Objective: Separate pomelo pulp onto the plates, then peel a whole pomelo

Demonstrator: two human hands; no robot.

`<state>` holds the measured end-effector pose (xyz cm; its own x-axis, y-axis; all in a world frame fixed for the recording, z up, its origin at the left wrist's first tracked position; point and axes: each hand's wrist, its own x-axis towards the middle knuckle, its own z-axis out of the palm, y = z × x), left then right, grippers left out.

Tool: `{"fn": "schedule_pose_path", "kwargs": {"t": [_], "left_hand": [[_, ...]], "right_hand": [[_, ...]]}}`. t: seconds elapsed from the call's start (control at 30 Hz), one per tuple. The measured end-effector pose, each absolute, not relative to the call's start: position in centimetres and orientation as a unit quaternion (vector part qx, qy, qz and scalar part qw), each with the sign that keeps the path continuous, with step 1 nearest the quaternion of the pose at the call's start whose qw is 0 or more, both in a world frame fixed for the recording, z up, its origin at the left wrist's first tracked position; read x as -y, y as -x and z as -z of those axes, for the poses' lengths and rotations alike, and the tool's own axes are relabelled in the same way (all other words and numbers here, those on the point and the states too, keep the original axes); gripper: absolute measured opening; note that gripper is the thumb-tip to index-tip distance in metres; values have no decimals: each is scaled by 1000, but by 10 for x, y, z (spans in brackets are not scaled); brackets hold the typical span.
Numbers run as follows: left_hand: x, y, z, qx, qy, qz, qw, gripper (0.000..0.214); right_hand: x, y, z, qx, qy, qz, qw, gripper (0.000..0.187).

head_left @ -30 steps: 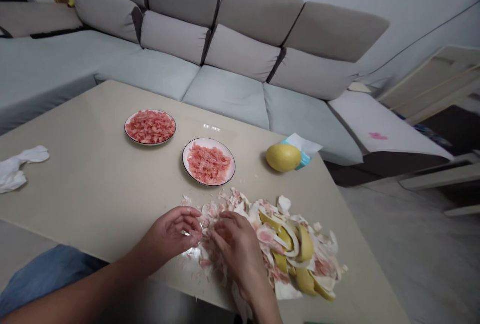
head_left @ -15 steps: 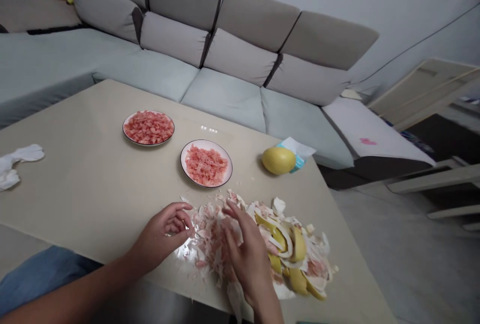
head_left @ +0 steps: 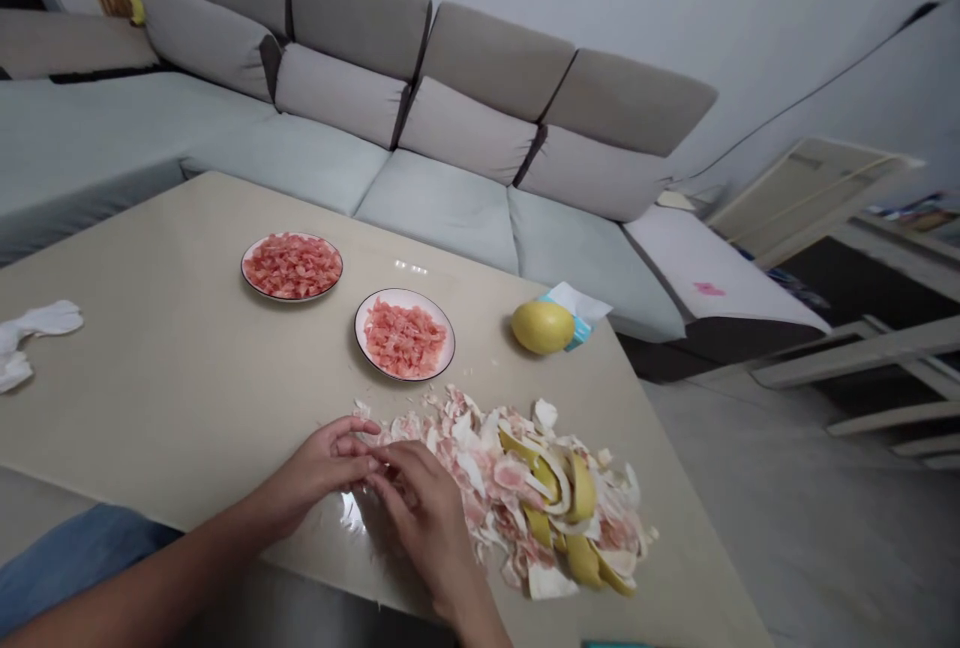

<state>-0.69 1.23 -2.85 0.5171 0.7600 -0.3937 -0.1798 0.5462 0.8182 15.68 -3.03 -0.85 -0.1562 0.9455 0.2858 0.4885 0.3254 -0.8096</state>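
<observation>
My left hand [head_left: 319, 473] is closed above the table's near side, its thumb and fingers curled together. Against its fingertips press those of my right hand [head_left: 431, 518], also closed. Whatever lies between them is too small and covered to make out. To the right of both hands spreads a heap of pinkish-white membranes [head_left: 469, 468] with thick yellow pomelo peel [head_left: 581, 488] on its right part. Beyond the hands sits a white dark-rimmed plate [head_left: 436, 306] with pink pomelo flesh [head_left: 405, 340] on it.
A second plate [head_left: 253, 290], heaped with pink pulp, stands farther left. One whole yellow pomelo [head_left: 542, 327] rests by a blue tissue pack [head_left: 581, 333] at the far right edge. Crumpled white tissue [head_left: 45, 323] lies far left. Behind the table runs a grey sofa [head_left: 442, 213].
My right hand has moved left from over the heap and now meets my left hand, fingertips together. The view has shifted slightly. Plates and whole pomelo stay in place.
</observation>
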Motion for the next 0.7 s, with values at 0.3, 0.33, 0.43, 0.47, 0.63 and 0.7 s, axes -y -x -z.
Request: {"fn": "schedule_pose_path", "kwargs": {"t": [0.3,0.33,0.43,0.47,0.63,0.7], "left_hand": [[-33,16,24,-449,-581,-339,588,34],[-36,17,29,-463,-617,-353,529,31],[-43,17,49,-485,-690,-351,407,20],[-43,16,56,-485,-716,-343,367,22],[-37,12,82,-531,-778,-233,242,52],[-32,8,85,-542,-787,-188,227,64]], "right_hand": [[-11,-182,9,609,598,-218,473,21],[-27,-184,10,612,599,-204,474,24],[-73,-188,12,635,599,-170,458,26],[-85,-189,11,640,595,-165,456,25],[-87,-205,2,643,597,-143,459,26],[-68,-219,-2,632,611,-136,458,27]]}}
